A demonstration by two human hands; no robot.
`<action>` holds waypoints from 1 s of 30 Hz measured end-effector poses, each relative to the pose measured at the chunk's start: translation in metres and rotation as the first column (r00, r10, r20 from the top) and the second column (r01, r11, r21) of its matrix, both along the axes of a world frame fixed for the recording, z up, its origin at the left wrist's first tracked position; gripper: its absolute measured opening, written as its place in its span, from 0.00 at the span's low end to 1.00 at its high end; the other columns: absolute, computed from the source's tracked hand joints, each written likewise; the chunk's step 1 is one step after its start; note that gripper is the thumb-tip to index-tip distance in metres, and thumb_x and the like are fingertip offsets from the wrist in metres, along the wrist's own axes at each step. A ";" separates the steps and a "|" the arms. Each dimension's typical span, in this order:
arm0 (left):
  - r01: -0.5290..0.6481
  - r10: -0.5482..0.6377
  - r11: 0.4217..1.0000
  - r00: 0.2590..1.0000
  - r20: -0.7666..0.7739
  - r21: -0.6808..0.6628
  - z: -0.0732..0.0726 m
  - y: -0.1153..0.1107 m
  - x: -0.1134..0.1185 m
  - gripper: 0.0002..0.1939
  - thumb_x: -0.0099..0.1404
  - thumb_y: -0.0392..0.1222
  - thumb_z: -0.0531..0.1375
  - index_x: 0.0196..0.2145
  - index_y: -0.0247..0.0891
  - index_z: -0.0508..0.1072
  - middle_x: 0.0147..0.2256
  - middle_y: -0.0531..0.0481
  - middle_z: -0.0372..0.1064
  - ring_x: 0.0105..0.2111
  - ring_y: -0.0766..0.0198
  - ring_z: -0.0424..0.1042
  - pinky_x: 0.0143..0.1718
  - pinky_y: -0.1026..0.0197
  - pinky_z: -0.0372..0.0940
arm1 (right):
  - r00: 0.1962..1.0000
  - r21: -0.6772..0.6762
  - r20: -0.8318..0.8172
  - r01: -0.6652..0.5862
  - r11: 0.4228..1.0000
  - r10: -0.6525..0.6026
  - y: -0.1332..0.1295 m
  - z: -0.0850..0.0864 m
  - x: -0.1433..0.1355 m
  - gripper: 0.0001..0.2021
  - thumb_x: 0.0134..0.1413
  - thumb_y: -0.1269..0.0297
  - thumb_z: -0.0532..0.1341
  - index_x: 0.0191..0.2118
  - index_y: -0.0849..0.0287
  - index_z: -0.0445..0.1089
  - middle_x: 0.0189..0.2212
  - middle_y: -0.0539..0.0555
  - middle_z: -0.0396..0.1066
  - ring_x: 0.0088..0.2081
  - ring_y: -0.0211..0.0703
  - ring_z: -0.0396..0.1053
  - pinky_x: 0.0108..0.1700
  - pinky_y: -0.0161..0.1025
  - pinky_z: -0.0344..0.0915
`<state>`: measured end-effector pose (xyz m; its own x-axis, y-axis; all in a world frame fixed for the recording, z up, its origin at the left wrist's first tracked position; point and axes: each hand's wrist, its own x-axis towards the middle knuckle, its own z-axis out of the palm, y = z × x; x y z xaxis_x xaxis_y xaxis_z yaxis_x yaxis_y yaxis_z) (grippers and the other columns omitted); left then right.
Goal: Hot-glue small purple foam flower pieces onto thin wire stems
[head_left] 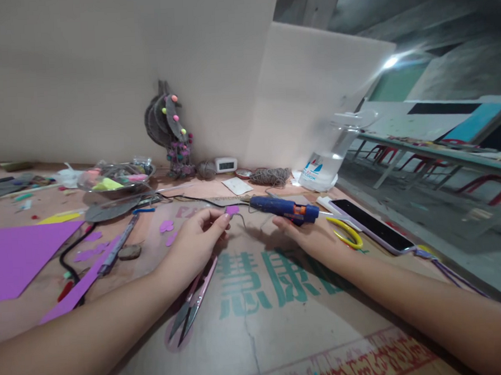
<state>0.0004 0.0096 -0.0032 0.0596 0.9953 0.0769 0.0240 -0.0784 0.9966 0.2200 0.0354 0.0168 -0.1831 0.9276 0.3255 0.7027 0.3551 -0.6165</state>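
My left hand (206,230) pinches a small purple piece (232,209) between thumb and fingertips, near the middle. A thin grey thread (244,220) trails from that piece toward the right. At the right, my right hand (292,233) lies beside the blue glue gun (276,205), thumb or fingertip pointing left; its other fingers are hidden and what they hold, if anything, cannot be made out. Pink-handled thread snips (195,302) lie on the printed cardboard (250,350) below my left hand. Small purple cut-outs (167,226) rest left of that hand.
Purple sheet (23,258), pen (119,245) and filled bowl (115,178) are on the left. Behind stand a grey decorated ornament (169,127), a small clock (226,165) and yarn (270,176). A plastic cup (324,158), yellow-handled scissors (347,233) and phone (372,225) are right.
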 end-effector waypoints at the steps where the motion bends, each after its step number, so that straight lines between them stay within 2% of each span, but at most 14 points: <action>1: 0.003 -0.003 1.000 1.000 0.010 0.001 -0.001 0.000 0.000 0.14 0.59 0.52 0.59 0.30 0.37 0.67 0.21 0.56 0.63 0.20 0.70 0.61 0.19 0.69 0.52 | 0.999 -0.002 0.035 0.036 0.999 -0.036 0.000 0.002 0.001 0.17 0.52 0.46 0.56 0.26 0.53 0.71 0.26 0.54 0.71 0.31 0.49 0.70 0.35 0.45 0.66; 3: 0.003 -0.003 1.000 1.000 0.021 0.006 -0.002 0.001 0.000 0.14 0.58 0.52 0.59 0.30 0.37 0.67 0.21 0.56 0.63 0.19 0.70 0.60 0.19 0.69 0.51 | 0.996 0.000 0.055 0.066 0.998 -0.066 0.001 0.008 0.003 0.22 0.55 0.45 0.51 0.24 0.55 0.70 0.24 0.53 0.70 0.29 0.46 0.68 0.33 0.42 0.64; 8: -0.016 0.015 1.000 0.999 0.031 0.022 -0.005 0.003 0.001 0.14 0.58 0.52 0.59 0.30 0.37 0.67 0.20 0.56 0.62 0.18 0.70 0.60 0.19 0.69 0.52 | 0.993 0.106 -0.118 -0.019 0.994 0.031 0.007 0.027 0.010 0.23 0.59 0.47 0.48 0.28 0.59 0.71 0.28 0.53 0.71 0.31 0.42 0.68 0.34 0.37 0.63; 11: 0.000 0.000 1.000 0.999 0.039 0.011 -0.004 0.003 0.002 0.14 0.58 0.52 0.58 0.29 0.37 0.67 0.18 0.57 0.60 0.17 0.70 0.58 0.18 0.69 0.51 | 0.993 0.116 -0.115 -0.007 0.993 0.020 0.020 0.040 0.009 0.22 0.57 0.46 0.52 0.33 0.60 0.72 0.29 0.54 0.72 0.33 0.43 0.69 0.34 0.36 0.63; 14: -0.004 0.003 1.000 0.999 0.037 0.016 -0.003 0.002 0.002 0.15 0.58 0.53 0.59 0.29 0.37 0.67 0.18 0.56 0.61 0.17 0.69 0.59 0.18 0.68 0.51 | 0.998 0.109 0.014 0.054 0.993 -0.056 0.047 0.047 0.000 0.20 0.50 0.47 0.59 0.37 0.60 0.73 0.31 0.56 0.74 0.35 0.47 0.70 0.34 0.38 0.64; 17: -0.013 0.012 1.000 0.999 0.038 0.026 -0.003 0.003 0.002 0.15 0.57 0.52 0.59 0.28 0.37 0.68 0.18 0.56 0.63 0.17 0.69 0.59 0.18 0.68 0.51 | 0.988 0.061 0.135 0.063 0.996 -0.071 0.085 0.043 -0.013 0.17 0.49 0.51 0.61 0.35 0.61 0.74 0.31 0.57 0.75 0.35 0.48 0.71 0.35 0.38 0.64; 22: -0.029 0.028 0.999 0.999 0.030 0.040 -0.005 0.005 0.001 0.14 0.56 0.51 0.60 0.28 0.36 0.69 0.20 0.54 0.65 0.21 0.66 0.64 0.21 0.67 0.55 | 0.983 0.004 0.170 0.072 0.997 -0.071 0.135 0.019 -0.028 0.15 0.51 0.56 0.60 0.38 0.63 0.73 0.35 0.57 0.76 0.35 0.44 0.71 0.35 0.35 0.64; 26: -0.027 0.027 0.999 0.999 0.019 0.024 -0.005 0.006 0.001 0.14 0.56 0.51 0.60 0.28 0.36 0.69 0.20 0.54 0.65 0.21 0.66 0.64 0.21 0.67 0.55 | 0.973 -0.046 0.223 0.076 0.996 -0.064 0.149 0.003 -0.027 0.15 0.52 0.57 0.60 0.34 0.66 0.74 0.31 0.58 0.75 0.32 0.44 0.71 0.32 0.34 0.63; 30: -0.025 0.025 0.999 1.000 -0.003 0.033 -0.004 0.004 0.001 0.13 0.59 0.51 0.58 0.29 0.37 0.68 0.21 0.55 0.65 0.21 0.67 0.63 0.22 0.67 0.55 | 0.963 -0.040 0.266 0.062 0.997 -0.049 0.144 0.005 -0.013 0.17 0.53 0.53 0.59 0.36 0.65 0.73 0.31 0.57 0.75 0.33 0.44 0.71 0.34 0.35 0.62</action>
<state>0.0014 0.0136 -0.0069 0.0349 0.9933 0.1100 0.0300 -0.1110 0.9934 0.2074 0.1799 0.0217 -0.2044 0.9521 0.2274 0.8610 0.2854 -0.4209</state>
